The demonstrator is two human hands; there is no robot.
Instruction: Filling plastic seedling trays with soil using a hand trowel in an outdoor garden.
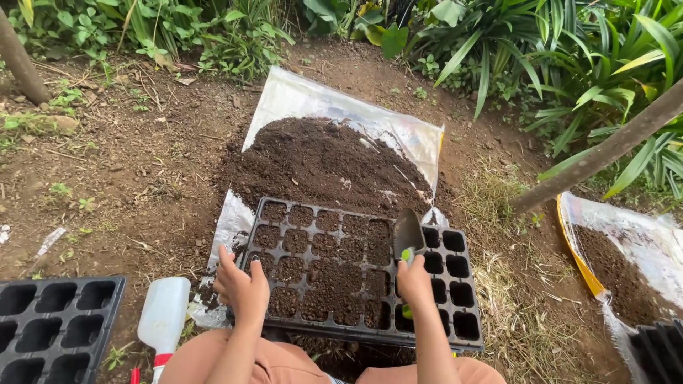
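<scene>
**Black plastic seedling tray partly filled with dark potting soil**

A black, thin-walled plastic seedling tray (455,284) with square cells is shown on bare ground, in front of the person's knees. Its left and middle cells are packed with crumbly dark soil, while the two right-hand columns are seen hollow. The tray's left edge is gripped by the left hand (242,288), fingers curled over the rim. A small trowel with a dull grey scoop blade and green handle (408,236) is held in the closed right hand (415,283), blade up over the tray's upper right part. Behind the tray, a loose mound of granular soil (320,163) is spread on a glossy clear plastic sheet (299,92). A white plastic bottle (164,313) lies at lower left, beside a second black cell tray (57,327).
</scene>
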